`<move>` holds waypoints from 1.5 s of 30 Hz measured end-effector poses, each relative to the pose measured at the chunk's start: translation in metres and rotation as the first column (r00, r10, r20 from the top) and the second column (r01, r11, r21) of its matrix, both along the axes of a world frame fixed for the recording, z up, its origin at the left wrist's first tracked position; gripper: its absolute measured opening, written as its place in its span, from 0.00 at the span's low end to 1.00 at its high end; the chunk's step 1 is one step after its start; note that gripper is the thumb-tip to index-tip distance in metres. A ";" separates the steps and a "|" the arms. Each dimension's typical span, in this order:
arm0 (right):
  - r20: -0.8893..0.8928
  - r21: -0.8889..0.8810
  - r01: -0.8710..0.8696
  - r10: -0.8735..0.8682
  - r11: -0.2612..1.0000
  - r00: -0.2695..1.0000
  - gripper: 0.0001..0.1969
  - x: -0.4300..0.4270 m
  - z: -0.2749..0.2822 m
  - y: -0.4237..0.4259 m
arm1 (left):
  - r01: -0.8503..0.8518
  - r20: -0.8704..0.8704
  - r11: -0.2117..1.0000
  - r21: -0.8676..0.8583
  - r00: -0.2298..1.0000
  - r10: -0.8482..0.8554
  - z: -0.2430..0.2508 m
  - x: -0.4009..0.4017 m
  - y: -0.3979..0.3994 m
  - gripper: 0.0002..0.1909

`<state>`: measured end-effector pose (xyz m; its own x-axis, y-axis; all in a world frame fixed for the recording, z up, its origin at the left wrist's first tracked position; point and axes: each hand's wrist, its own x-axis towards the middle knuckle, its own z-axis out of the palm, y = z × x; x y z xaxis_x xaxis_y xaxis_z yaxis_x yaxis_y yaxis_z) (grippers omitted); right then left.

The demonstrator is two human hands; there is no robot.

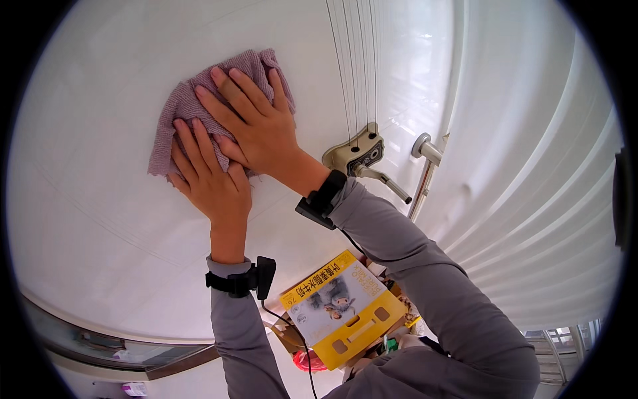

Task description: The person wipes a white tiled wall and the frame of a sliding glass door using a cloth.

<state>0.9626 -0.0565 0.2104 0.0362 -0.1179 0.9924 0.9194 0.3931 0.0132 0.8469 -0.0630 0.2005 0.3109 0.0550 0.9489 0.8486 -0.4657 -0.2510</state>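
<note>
A folded mauve terry cloth (pixel 167 117) lies flat against a smooth white wall (pixel 114 214). My left hand (pixel 212 187) presses on its lower part, with the fingertips on the fabric. Higher and to the right, my right hand (pixel 259 124) spreads its fingers over the cloth's upper part. The two hands meet near the right thumb. Both palms face the wall, so the undersides of the fingers are hidden. Each wrist wears a black strap with a small device, and a cable runs down from each.
Right of my right wrist, a hand-crank winder (pixel 366 152) is fixed to the wall, with thin steel cables (pixel 359 65) rising from it. Beyond stand a metal pipe (pixel 423 187) and a white curtain (pixel 538 199). Below sits a yellow-and-white milk carton box (pixel 344 309) beside a red plastic bag (pixel 306 360).
</note>
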 end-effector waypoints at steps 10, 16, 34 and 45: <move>-0.153 -0.383 -0.032 -0.030 0.923 0.988 0.27 -0.011 -0.131 -0.020 | -0.098 -0.286 0.992 -0.081 0.956 0.071 -0.112 -0.022 0.008 0.27; 0.222 -0.590 0.015 0.144 0.807 0.964 0.27 0.006 -0.256 -0.035 | -0.349 -0.480 0.817 -0.458 0.871 0.103 -0.277 -0.063 -0.021 0.32; -0.055 -0.651 -0.024 -0.016 0.759 0.998 0.23 0.139 -0.320 -0.050 | -0.137 -0.587 0.875 -0.465 0.787 -0.189 -0.254 0.079 -0.024 0.32; 0.146 -0.640 0.129 -0.045 0.757 0.988 0.23 0.254 -0.320 -0.042 | -0.065 -0.426 0.852 -0.519 0.884 -0.192 -0.301 0.193 -0.016 0.31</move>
